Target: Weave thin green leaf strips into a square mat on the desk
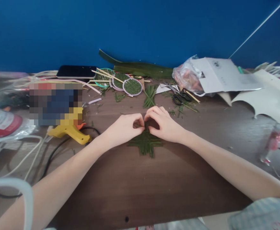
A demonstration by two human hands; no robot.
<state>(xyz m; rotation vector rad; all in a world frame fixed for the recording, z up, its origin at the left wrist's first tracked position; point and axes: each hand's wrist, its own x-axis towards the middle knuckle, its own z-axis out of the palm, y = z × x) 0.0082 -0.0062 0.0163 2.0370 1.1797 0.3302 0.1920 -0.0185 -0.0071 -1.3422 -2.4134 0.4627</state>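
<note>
A small mat of woven green leaf strips (146, 145) lies on the brown table, its loose ends sticking out in a cross shape. Over its far side, my left hand (127, 126) pinches with thumb and forefinger, closed on what looks like a green leaf strip. Opposite it, my right hand (165, 124) makes a similar pinch on the weave, its fingertips nearly meeting those of the left. The fingers hide exactly which strips are gripped. Just beyond the hands is a bundle of cut leaf strips (150, 96).
Scissors (181, 96) lie beyond my right hand, near a white box (226, 75). Round hoops filled with green bits (132, 87), sticks, a long leaf (142, 68) and a phone (76, 72) line the blue wall. At left are a yellow glue gun (70, 131) and cables.
</note>
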